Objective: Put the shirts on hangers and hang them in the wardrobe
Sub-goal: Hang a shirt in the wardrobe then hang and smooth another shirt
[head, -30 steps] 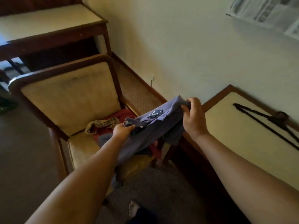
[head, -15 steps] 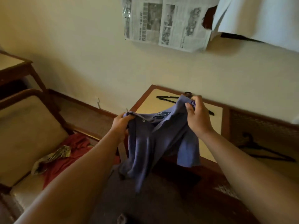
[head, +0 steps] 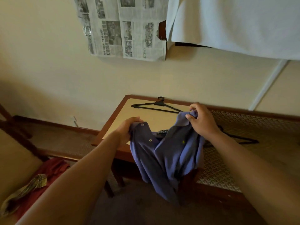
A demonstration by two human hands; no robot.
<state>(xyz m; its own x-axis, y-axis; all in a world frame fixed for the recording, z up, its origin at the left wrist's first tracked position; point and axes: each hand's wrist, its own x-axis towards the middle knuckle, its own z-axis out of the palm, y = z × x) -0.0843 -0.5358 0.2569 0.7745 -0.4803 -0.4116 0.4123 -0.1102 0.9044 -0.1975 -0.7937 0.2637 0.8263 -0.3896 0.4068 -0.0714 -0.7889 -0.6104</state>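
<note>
Gripping the collar ends of the limp shirt (head: 164,153), the left hand (head: 128,129) and right hand (head: 201,120) spread it; this seems the best hold for the hanger (head: 157,105).

A home room: upholstered chair (head: 14,166), carpet, newspaper (head: 125,28) taped on wall.
</note>
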